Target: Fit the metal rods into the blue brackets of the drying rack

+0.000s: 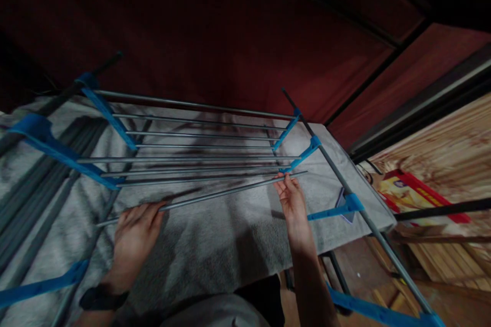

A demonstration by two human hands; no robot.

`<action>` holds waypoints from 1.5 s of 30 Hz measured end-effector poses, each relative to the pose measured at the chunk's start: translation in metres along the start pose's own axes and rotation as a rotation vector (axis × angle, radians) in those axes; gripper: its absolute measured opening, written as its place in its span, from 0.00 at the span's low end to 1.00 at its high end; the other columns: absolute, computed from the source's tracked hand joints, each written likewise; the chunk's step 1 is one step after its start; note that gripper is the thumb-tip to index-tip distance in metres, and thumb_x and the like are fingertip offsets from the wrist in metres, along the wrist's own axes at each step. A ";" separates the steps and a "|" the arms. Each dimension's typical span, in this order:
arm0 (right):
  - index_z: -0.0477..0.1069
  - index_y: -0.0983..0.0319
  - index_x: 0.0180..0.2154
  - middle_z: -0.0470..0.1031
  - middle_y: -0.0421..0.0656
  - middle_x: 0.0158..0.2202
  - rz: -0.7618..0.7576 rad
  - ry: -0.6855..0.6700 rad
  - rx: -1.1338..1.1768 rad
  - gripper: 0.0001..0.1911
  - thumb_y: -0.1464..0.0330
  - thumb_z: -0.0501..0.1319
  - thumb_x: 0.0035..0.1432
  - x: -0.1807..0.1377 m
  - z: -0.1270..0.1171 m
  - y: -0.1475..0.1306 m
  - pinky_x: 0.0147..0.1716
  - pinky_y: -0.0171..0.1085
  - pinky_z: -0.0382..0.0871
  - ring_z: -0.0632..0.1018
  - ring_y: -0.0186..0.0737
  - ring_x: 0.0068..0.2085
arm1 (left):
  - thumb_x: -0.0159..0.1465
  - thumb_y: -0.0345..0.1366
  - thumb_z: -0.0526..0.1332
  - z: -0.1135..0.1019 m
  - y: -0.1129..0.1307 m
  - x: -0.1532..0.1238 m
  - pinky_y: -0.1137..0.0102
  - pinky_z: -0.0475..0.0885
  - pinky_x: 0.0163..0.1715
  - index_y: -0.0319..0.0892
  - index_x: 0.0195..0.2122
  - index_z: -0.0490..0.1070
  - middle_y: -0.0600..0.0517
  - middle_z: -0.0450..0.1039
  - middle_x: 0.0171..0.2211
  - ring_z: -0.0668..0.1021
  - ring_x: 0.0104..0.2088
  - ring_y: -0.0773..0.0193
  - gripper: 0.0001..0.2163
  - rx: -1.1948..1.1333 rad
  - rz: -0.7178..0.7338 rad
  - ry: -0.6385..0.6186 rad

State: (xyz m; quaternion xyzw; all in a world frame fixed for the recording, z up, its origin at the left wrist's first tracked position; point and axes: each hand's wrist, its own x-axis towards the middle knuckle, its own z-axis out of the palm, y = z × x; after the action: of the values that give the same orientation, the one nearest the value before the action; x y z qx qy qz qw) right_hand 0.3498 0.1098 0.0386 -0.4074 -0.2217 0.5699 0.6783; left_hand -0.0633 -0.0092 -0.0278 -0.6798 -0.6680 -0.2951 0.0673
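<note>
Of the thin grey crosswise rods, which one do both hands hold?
The lowest rod in the picture, slanting from the left hand up to the right hand. Its ends sit in no blue bracket, whereas the other crosswise rods do.

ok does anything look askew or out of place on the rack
Only the loose rod, held slanted by left hand and right hand: its ends sit outside the blue brackets, unlike the fitted rods.

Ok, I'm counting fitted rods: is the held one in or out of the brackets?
Out: the gray rod shows bare ends past the left hand and right hand, outside the blue brackets.
</note>
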 end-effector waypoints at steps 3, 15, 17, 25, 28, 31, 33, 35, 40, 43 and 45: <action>0.79 0.56 0.36 0.88 0.39 0.39 -0.021 -0.059 -0.004 0.13 0.65 0.82 0.57 0.002 0.016 -0.010 0.50 0.41 0.86 0.89 0.39 0.42 | 0.77 0.41 0.54 0.001 0.000 -0.002 0.55 0.72 0.49 0.47 0.48 0.82 0.46 0.86 0.39 0.84 0.43 0.47 0.16 -0.017 -0.032 0.013; 0.81 0.56 0.42 0.89 0.40 0.39 -0.052 -0.102 -0.048 0.08 0.68 0.76 0.63 0.028 0.052 -0.033 0.51 0.41 0.87 0.89 0.38 0.41 | 0.79 0.45 0.54 0.003 0.007 -0.002 0.54 0.73 0.48 0.46 0.50 0.80 0.43 0.87 0.41 0.85 0.43 0.44 0.16 -0.065 -0.021 0.047; 0.80 0.56 0.42 0.88 0.39 0.39 -0.049 -0.105 -0.051 0.09 0.68 0.77 0.63 0.031 0.054 -0.036 0.52 0.42 0.87 0.89 0.38 0.41 | 0.79 0.45 0.54 0.000 0.012 0.001 0.55 0.73 0.48 0.47 0.50 0.79 0.45 0.87 0.40 0.85 0.43 0.45 0.14 -0.055 -0.009 0.058; 0.77 0.57 0.36 0.87 0.37 0.36 -0.049 -0.077 -0.015 0.08 0.73 0.72 0.66 0.034 0.065 -0.049 0.53 0.39 0.85 0.88 0.34 0.39 | 0.78 0.42 0.56 -0.011 0.022 0.013 0.54 0.75 0.44 0.56 0.50 0.77 0.53 0.85 0.38 0.85 0.40 0.47 0.10 -0.077 0.032 0.098; 0.78 0.58 0.36 0.87 0.38 0.37 -0.038 -0.068 -0.013 0.07 0.74 0.70 0.68 0.034 0.066 -0.051 0.53 0.38 0.84 0.88 0.34 0.39 | 0.78 0.42 0.56 -0.011 0.020 0.016 0.54 0.75 0.44 0.53 0.51 0.79 0.50 0.86 0.38 0.85 0.41 0.48 0.11 -0.064 0.046 0.098; 0.78 0.58 0.36 0.87 0.39 0.37 -0.038 -0.071 -0.014 0.07 0.74 0.72 0.65 0.036 0.063 -0.050 0.53 0.39 0.85 0.88 0.36 0.40 | 0.77 0.41 0.57 -0.012 0.019 0.018 0.55 0.74 0.44 0.49 0.51 0.81 0.47 0.87 0.38 0.86 0.41 0.48 0.12 -0.073 0.050 0.099; 0.77 0.57 0.34 0.86 0.39 0.37 -0.042 -0.087 -0.008 0.09 0.73 0.74 0.63 0.038 0.061 -0.050 0.54 0.41 0.84 0.87 0.37 0.41 | 0.77 0.40 0.57 -0.013 0.020 0.020 0.55 0.75 0.44 0.50 0.51 0.81 0.49 0.87 0.38 0.86 0.41 0.48 0.12 -0.078 0.044 0.099; 0.77 0.57 0.34 0.86 0.39 0.37 -0.045 -0.105 -0.007 0.09 0.72 0.75 0.63 0.039 0.058 -0.050 0.55 0.41 0.84 0.87 0.37 0.42 | 0.77 0.40 0.57 -0.014 0.022 0.021 0.55 0.75 0.44 0.52 0.51 0.80 0.51 0.86 0.38 0.85 0.40 0.49 0.11 -0.081 0.039 0.113; 0.78 0.57 0.35 0.86 0.39 0.38 -0.039 -0.125 -0.009 0.09 0.71 0.76 0.62 0.042 0.055 -0.052 0.54 0.40 0.83 0.87 0.37 0.42 | 0.78 0.41 0.58 -0.016 0.025 0.026 0.55 0.75 0.43 0.52 0.48 0.79 0.51 0.86 0.37 0.85 0.39 0.49 0.09 -0.091 0.057 0.162; 0.79 0.58 0.35 0.87 0.40 0.38 -0.042 -0.128 -0.011 0.08 0.71 0.76 0.62 0.043 0.053 -0.052 0.51 0.38 0.84 0.87 0.37 0.41 | 0.78 0.40 0.58 -0.018 0.025 0.029 0.55 0.74 0.44 0.51 0.48 0.80 0.50 0.86 0.37 0.85 0.40 0.49 0.10 -0.100 0.060 0.165; 0.79 0.58 0.37 0.87 0.40 0.38 -0.038 -0.126 -0.019 0.07 0.71 0.76 0.62 0.044 0.052 -0.052 0.49 0.37 0.85 0.87 0.36 0.40 | 0.77 0.39 0.59 -0.020 0.024 0.030 0.56 0.73 0.44 0.49 0.48 0.81 0.49 0.86 0.37 0.85 0.40 0.49 0.10 -0.106 0.073 0.170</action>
State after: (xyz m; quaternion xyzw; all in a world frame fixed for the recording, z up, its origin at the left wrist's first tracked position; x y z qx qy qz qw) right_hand 0.3521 0.1668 0.1031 -0.3727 -0.2772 0.5793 0.6698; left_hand -0.0483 0.0051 0.0107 -0.6788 -0.6182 -0.3839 0.0982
